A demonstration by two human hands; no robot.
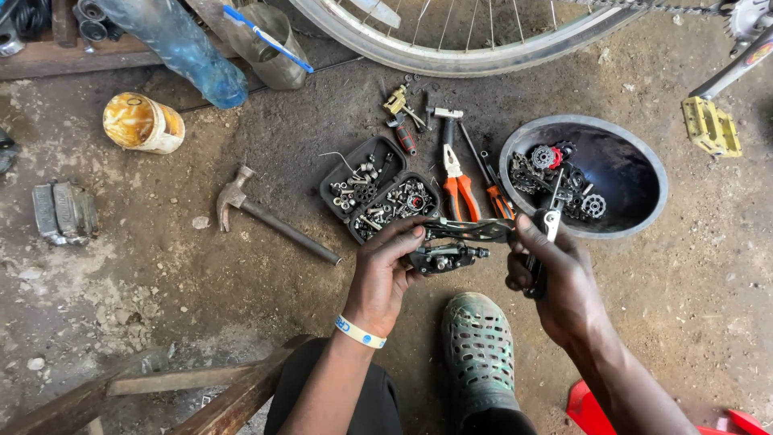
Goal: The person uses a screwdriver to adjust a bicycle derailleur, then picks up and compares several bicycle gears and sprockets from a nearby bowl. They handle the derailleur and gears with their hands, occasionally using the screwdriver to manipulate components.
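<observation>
On the dirt floor in front of me I count one hammer [270,219], one black parts case [378,198] lying open in two halves full of small screws and nuts, one pair of orange-handled pliers [456,181], and beside it one orange-handled tool [493,187] that may be a screwdriver, though it is too slim to tell. One round black bowl [636,165] holds several small toothed wheels, one of them red. There is one yellow tin [142,122], one blue plastic bottle [181,44], one yellow pedal [711,126], and one bicycle wheel [459,48] at the top. My one visible shoe, a green clog [480,352], sits below my hands.

My left hand [385,278] is closed on a black derailleur [451,246], thumb on top and fingers curled beneath, holding it above the ground just below the parts case. My right hand [555,278] pinches the derailleur's other end with thumb and forefinger, the remaining fingers wrapped tight around a silver tool [550,225] that stands up toward the bowl.
</observation>
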